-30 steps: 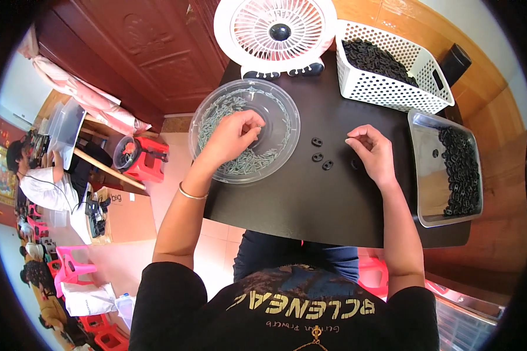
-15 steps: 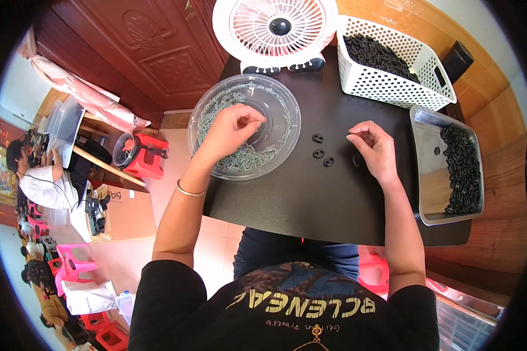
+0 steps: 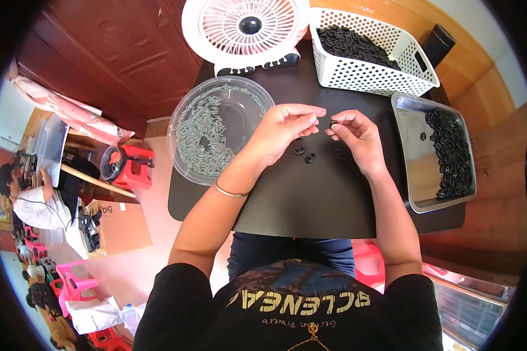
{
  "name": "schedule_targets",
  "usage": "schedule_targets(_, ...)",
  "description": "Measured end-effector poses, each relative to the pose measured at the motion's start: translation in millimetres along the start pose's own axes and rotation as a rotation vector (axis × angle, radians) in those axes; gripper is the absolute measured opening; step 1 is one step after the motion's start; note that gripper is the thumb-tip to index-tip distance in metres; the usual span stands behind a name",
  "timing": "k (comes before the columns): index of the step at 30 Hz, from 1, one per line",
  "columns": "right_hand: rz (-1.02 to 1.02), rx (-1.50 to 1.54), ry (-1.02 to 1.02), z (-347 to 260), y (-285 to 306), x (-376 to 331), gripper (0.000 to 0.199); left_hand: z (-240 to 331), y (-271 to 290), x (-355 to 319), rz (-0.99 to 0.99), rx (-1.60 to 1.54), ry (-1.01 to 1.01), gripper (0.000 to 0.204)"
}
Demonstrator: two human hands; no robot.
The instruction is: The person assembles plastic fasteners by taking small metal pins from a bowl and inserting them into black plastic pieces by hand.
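Note:
My right hand [image 3: 360, 140] pinches a small black oval piece [image 3: 333, 123] between thumb and fingertips above the dark table. Close beside it on the left, my left hand [image 3: 287, 130] is closed in a pinch, fingertips pointing at that piece. Whatever the left fingertips hold is too small to make out. Below the hands lie several loose black oval pieces with holes [image 3: 310, 158], one partly under the left fingers. Left of my left hand, a clear round tub [image 3: 175, 153] contains many small grey-green, screw-like pins [image 3: 202, 131].
A steel tray [image 3: 413, 169] with many black pieces stands at the right. Behind it is a white perforated basket [image 3: 357, 82] heaped with black parts. A white fan [image 3: 250, 32] stands at the table's back left. Far left, a person [image 3: 38, 202] sits near red stools.
My left hand has moved from over the tub rightward to beside my right hand. The black piece now shows at my right fingertips. The whole view has shifted slightly.

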State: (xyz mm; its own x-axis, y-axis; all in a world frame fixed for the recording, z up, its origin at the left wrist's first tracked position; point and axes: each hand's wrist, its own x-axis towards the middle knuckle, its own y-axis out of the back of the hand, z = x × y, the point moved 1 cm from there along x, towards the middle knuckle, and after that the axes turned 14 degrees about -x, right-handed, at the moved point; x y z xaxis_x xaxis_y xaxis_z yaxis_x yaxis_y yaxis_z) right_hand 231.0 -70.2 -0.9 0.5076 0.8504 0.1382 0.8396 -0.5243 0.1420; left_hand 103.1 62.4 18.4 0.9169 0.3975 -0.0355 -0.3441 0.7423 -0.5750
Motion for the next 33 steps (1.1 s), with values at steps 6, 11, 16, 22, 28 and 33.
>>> schedule_targets(6,-0.006,0.001,-0.008,-11,-9,-6,0.014,-18,8,-1,0.024,-0.044,-0.046,0.030)
schedule_targets(11,0.006,0.006,0.004,-9,-10,-6,0.013,-18,10,1,0.020,-0.027,-0.081,0.034)
schedule_targets(16,0.023,-0.042,0.001,-11,-11,-7,0.013,-16,8,-1,0.008,0.039,-0.119,0.036)
schedule_targets(22,0.029,-0.048,0.008,-8,-13,-7,0.013,-16,7,-1,0.017,0.101,-0.104,0.036)
schedule_targets(28,0.025,-0.098,-0.020,-7,-13,-8,0.011,-16,7,-1,0.010,0.127,-0.119,0.035)
schedule_targets(33,0.041,-0.185,0.030,-6,-15,-8,0.009,-15,7,-3,0.010,0.182,-0.126,0.035)
